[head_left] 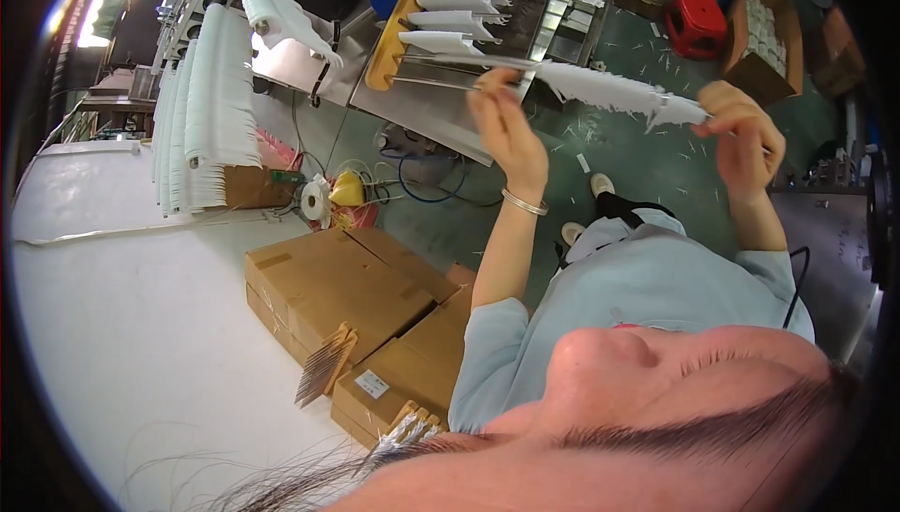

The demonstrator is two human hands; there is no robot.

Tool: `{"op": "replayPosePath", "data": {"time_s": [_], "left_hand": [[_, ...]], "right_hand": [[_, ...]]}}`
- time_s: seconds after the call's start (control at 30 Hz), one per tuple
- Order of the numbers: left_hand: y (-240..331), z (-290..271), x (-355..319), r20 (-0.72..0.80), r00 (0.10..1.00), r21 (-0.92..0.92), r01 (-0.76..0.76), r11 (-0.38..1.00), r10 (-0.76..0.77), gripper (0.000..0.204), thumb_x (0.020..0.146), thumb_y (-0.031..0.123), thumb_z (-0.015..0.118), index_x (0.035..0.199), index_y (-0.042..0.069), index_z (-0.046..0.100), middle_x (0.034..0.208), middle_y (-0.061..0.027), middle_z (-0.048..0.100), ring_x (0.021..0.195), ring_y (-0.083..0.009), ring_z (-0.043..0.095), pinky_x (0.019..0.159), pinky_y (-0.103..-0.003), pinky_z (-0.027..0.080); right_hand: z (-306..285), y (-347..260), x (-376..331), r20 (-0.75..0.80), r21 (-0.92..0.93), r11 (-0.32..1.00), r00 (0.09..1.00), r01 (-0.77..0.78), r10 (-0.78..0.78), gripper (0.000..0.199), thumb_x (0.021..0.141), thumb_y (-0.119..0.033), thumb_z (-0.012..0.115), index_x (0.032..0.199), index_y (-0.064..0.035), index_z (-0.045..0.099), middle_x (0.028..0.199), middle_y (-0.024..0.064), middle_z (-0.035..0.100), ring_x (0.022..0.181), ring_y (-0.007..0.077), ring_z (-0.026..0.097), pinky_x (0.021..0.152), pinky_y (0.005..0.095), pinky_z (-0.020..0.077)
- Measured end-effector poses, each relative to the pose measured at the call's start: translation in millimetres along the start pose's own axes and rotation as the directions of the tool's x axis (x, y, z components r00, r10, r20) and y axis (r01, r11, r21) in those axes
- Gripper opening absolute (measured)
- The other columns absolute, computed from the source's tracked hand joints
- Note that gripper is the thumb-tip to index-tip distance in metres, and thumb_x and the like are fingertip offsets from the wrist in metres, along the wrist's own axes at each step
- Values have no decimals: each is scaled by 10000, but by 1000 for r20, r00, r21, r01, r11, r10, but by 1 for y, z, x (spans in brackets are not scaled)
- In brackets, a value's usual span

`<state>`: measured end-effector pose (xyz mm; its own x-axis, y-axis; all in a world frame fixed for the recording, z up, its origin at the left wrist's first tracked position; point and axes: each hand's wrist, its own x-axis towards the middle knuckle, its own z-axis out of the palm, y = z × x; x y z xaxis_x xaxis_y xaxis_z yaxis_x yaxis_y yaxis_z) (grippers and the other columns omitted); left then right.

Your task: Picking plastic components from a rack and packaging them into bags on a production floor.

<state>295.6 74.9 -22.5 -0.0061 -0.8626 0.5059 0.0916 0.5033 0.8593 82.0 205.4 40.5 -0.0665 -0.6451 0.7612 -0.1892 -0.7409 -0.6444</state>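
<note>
White fringed cloth strip: being extended between left hand and right hand; right end being pinched there; left hand being held bent near other end, whether pinching not being visible.

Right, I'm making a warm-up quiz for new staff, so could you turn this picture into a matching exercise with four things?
Things
1. Stool
2. Bracelet
3. Shirt
4. White strip

Colour, place or state
A. Around the left wrist
B. Held at one end by the right hand
C. Red
D. Pale blue

Pairs: 1-C, 2-A, 3-D, 4-B
</note>
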Motion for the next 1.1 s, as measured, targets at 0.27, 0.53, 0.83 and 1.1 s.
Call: {"op": "replayPosePath", "data": {"time_s": [0.27,0.53,0.83,1.1], "left_hand": [[-32,-3,53,-407,898,-182,99,978,-167,196,955,107,409,1112,11,477,1102,-49,488,972,-131,470,869,-241,371],[-20,-6,80,-338,882,-444,158,882,-328,196,951,122,412,1102,21,485,1094,-55,497,990,-135,460,901,-256,362],[-25,9,53,-291,948,-132,91,987,-126,168,959,162,435,1008,18,508,950,-47,513,860,-113,452,833,-247,370],[26,76,-2,-20,919,-472,339,814,-395,195,940,203,474,869,31,531,819,-15,515,778,-100,468,754,-233,396]], "right_hand": [[-10,-1,2,-99,-99,993,993,-67,58,360,961,-194,367,812,58,577,732,139,575,701,230,495,664,373,377],[37,28,36,3,-45,983,984,-178,179,272,950,-119,400,844,66,568,766,96,533,697,169,468,652,278,357],[20,42,24,-76,29,998,995,-60,62,343,960,-247,414,779,6,557,722,58,480,698,170,409,653,294,316],[-57,-24,-35,-127,-85,993,989,-84,73,431,912,-396,476,665,-47,525,675,53,453,645,183,394,591,315,302]]}}
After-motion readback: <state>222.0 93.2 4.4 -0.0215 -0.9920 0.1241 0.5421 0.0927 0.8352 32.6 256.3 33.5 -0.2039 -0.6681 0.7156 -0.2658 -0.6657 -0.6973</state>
